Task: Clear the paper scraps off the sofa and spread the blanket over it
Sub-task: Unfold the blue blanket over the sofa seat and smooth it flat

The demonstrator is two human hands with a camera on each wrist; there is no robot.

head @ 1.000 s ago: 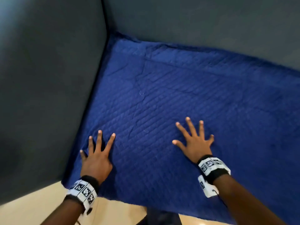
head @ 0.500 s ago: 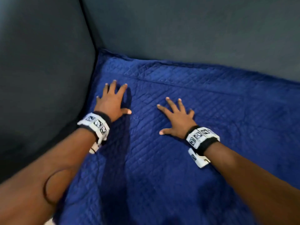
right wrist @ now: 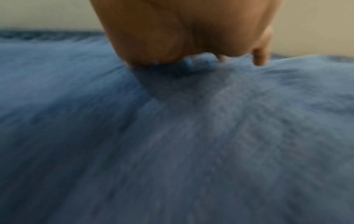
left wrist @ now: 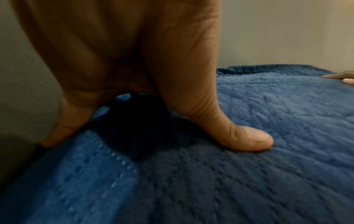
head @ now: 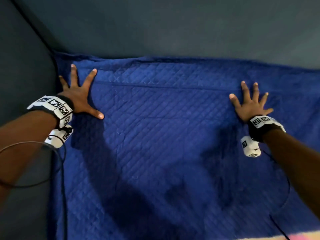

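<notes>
Fingers (head: 73,73) of the left hand (head: 78,99) splay flat on the blue blanket (head: 164,135), at the sofa (head: 155,28) corner; the right hand (head: 251,104), likewise spread, seems pressed flat, though its wrist view is blurred

Both hands, left (head: 78,96) and right (head: 249,105) (fingers splayed), press the blanket (head: 164,144).

Blanket (right wrist: 172,136) blurred; sofa seat hidden.
</notes>
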